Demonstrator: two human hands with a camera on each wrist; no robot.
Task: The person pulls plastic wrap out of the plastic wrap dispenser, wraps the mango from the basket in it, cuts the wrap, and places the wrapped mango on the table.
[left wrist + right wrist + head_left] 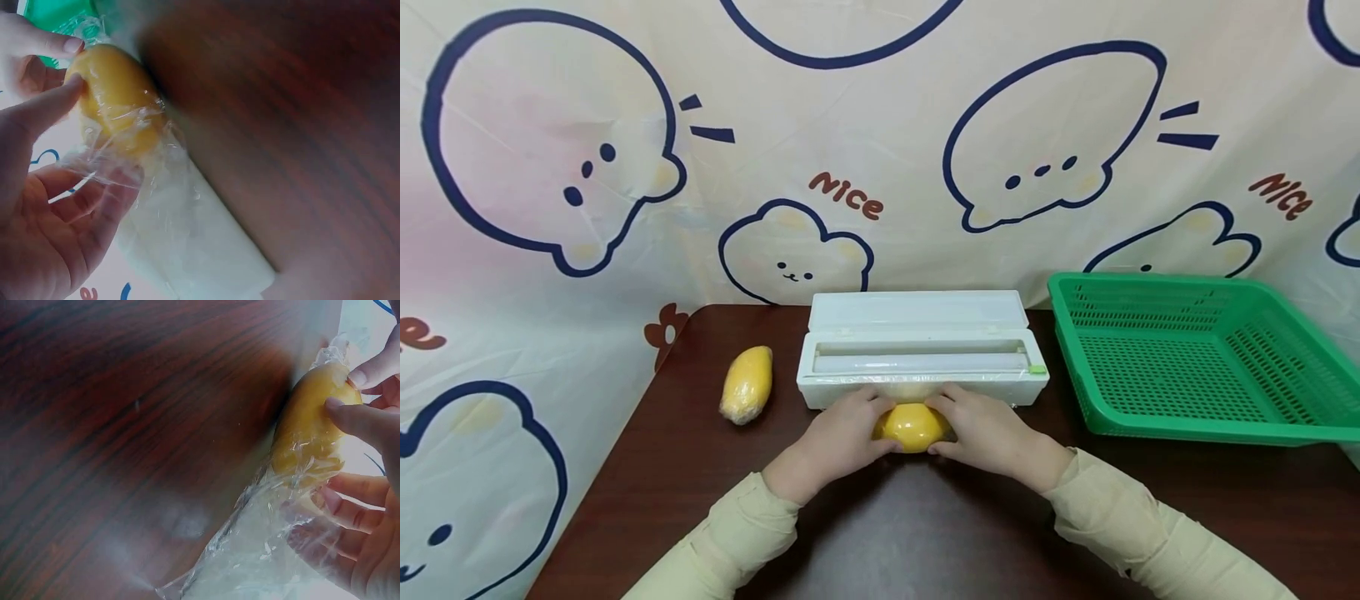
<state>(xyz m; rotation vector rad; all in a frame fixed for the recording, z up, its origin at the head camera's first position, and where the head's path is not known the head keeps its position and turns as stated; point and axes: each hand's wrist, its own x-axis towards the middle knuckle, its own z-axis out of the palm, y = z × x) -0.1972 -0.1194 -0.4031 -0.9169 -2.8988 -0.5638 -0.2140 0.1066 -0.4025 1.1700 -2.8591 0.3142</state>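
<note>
Between my two hands a yellow mango (914,427) is held, with loose cling film (269,506) gathered at its ends and clinging to its skin. My left hand (848,431) grips its left end, thumb on the near side and fingers behind. The right hand (987,431) grips the other end the same way. Right behind the mango stands a white cling film dispenser (922,392), its lid (917,311) raised and the film roll (917,363) showing inside. In both wrist views film also lies over the fingers.
Another yellow mango (748,385), wrapped in film, lies left of the dispenser on the dark wooden table (700,467). To the right is a green plastic basket (1195,430). A printed cloth (895,117) hangs behind the table.
</note>
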